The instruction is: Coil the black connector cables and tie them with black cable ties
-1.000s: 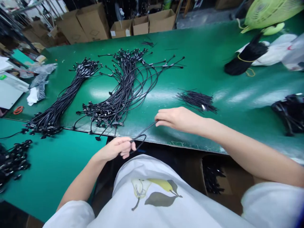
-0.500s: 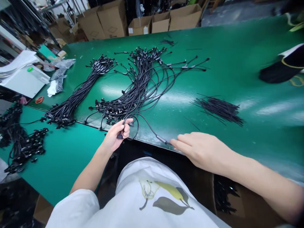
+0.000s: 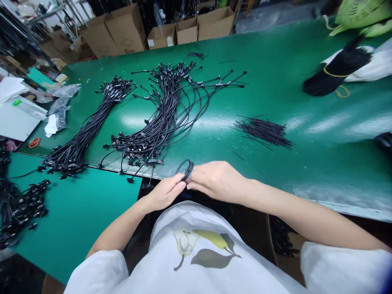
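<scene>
At the far left we saw orange-handled scissors (image 3: 34, 142) near the edge of a glossy green workbench (image 3: 275, 94), with a long bundle of black cables with moulded connectors (image 3: 88, 126) lying on it. Next came a looser bundle of black cables (image 3: 162, 118). Below it, the left hand (image 3: 167, 192) and right hand (image 3: 217, 181) met at the bench's near edge, both closed narrowly on a small coiled loop of thin black cable (image 3: 185, 169) (its ends hidden from us by the fingers). Further right lay a pile of short black wires (image 3: 263, 132), then a black bundle tied with a yellow band (image 3: 337, 71).
</scene>
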`<state>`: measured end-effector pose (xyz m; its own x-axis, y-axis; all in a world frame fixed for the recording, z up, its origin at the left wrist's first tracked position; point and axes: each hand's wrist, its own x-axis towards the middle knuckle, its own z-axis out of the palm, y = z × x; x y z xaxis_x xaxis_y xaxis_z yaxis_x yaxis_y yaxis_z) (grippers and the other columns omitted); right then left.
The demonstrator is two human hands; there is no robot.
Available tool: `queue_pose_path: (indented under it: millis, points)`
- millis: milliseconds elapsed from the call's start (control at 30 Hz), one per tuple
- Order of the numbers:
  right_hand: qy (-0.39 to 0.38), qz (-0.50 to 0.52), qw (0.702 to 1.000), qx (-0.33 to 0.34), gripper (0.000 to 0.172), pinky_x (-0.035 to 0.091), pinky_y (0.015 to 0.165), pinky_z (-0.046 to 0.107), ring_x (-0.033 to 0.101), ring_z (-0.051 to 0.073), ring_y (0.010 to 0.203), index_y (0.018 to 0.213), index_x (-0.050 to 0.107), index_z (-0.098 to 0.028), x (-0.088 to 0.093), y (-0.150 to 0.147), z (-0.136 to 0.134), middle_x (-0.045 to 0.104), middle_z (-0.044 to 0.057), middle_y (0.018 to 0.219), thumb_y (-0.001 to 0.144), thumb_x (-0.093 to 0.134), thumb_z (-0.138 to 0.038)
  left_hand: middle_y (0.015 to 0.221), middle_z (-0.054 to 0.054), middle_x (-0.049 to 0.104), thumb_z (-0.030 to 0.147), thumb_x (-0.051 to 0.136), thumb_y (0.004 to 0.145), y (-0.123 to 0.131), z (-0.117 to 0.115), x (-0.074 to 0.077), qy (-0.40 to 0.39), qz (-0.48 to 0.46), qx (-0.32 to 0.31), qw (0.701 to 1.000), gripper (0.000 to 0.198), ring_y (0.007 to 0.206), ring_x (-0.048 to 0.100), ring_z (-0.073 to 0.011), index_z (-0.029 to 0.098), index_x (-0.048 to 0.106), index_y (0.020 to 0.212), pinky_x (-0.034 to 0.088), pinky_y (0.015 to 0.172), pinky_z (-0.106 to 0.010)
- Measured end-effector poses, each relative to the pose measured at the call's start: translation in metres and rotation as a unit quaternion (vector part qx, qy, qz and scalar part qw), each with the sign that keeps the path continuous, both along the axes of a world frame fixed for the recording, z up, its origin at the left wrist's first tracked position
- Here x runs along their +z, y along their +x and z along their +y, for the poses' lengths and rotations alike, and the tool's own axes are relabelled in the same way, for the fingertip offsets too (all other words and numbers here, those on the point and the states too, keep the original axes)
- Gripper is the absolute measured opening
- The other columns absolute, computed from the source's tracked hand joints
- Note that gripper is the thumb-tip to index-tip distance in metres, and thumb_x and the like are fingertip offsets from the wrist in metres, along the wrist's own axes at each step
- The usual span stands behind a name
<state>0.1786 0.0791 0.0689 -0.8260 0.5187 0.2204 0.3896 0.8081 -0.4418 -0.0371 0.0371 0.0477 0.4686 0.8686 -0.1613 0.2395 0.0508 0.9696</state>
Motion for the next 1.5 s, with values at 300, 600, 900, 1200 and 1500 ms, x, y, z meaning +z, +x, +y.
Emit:
queue_pose_path:
  millis: [300,600,900,1200,1500]
  points:
    - [-0.468,0.402,0.763,-0.189,0.033,0.037,0.057,0.023,0.042,0.009,0.055,0.08,0.054,-0.019,-0.056,-0.027,0.008,0.045,-0.005,0.061,0.085,0.059,-0.051,0.068,-0.002,0.057,0.051,0.058,0.087,0.021,0.003,-0.014,-0.147,-0.255,0.118,0.949,0.037,0.063,0.053,-0.013,0.015,0.058,0.079,0.045,0.069,-0.03]
    - [-0.675,0.515,0.509,-0.143,0.036,0.044,0.06,0.023,0.041,0.008,0.058,0.078,0.053,-0.019,-0.057,-0.038,-0.013,0.041,-0.006,0.064,0.069,0.079,-0.044,0.063,0.005,0.045,0.051,0.053,0.089,0.023,-0.021,-0.044,-0.098,-0.102,0.163,0.976,0.033,0.059,0.044,-0.011,0.019,0.053,0.089,0.044,0.081,-0.032]
    - [-0.626,0.515,0.533,-0.243,0.054,0.05,0.07,0.026,0.06,0.014,0.085,0.097,0.057,-0.019,-0.056,-0.049,-0.06,0.062,0.007,0.1,0.076,0.062,-0.069,0.069,0.001,0.053,0.046,0.07,0.076,0.023,-0.032,-0.073,-0.106,0.024,0.022,0.994,0.033,0.069,0.048,-0.0153,0.015,0.058,0.078,0.041,0.07,-0.028]
    - [-0.529,0.558,0.616,-0.176,0.056,0.022,0.035,0.015,0.032,0.001,0.037,0.091,0.043,-0.023,-0.054,-0.044,-0.061,0.042,-0.007,0.07,0.082,0.043,-0.078,0.109,-0.01,0.063,0.052,0.063,0.082,0.042,-0.037,-0.058,-0.081,-0.015,-0.055,0.995,0.039,0.111,0.051,-0.0267,0.015,0.069,0.087,0.039,0.099,-0.039]
    - [-0.454,0.473,0.741,-0.144,0.058,0.038,0.042,0.021,0.044,0.006,0.042,0.084,0.053,-0.019,-0.035,-0.018,-0.029,0.042,-0.005,0.062,0.091,0.028,-0.071,0.058,0.006,0.036,0.066,0.042,0.088,0.041,-0.034,-0.041,-0.205,-0.142,-0.061,0.966,0.049,0.052,0.039,-0.01,0.018,0.046,0.08,0.04,0.057,-0.027]
